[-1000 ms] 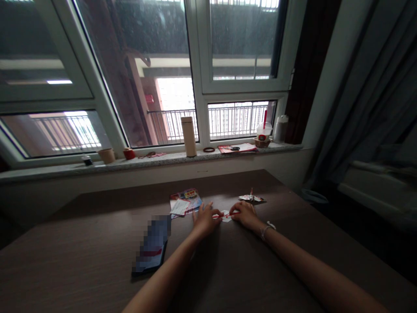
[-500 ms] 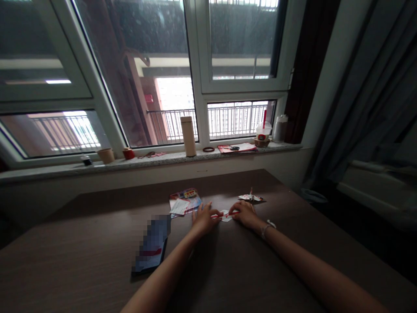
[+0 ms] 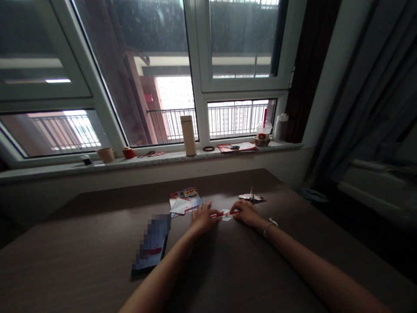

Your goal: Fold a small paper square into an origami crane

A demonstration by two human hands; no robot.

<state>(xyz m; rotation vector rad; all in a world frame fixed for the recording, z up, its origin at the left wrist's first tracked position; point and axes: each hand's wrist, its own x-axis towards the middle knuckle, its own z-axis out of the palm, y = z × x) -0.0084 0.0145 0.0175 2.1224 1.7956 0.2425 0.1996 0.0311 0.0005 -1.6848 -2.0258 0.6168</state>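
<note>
To work the small white-and-red paper [image 3: 226, 215] well, I judge that I need light, even pressure at both ends, keeping its edges lined up; it lies on the desk [image 3: 270, 261], toward the far edge and left of the far right corner; my left hand [image 3: 206, 218] pinches one end, its other fingers spread; my right hand [image 3: 246, 212] curls, fingertips together on the other end; both palms face down, forearms slanting inward.

The small paper [image 3: 226, 215], white with red markings, is held between the left hand [image 3: 204, 218] and the right hand [image 3: 246, 213], its two ends partly covered by their fingers [image 3: 217, 213].
</note>
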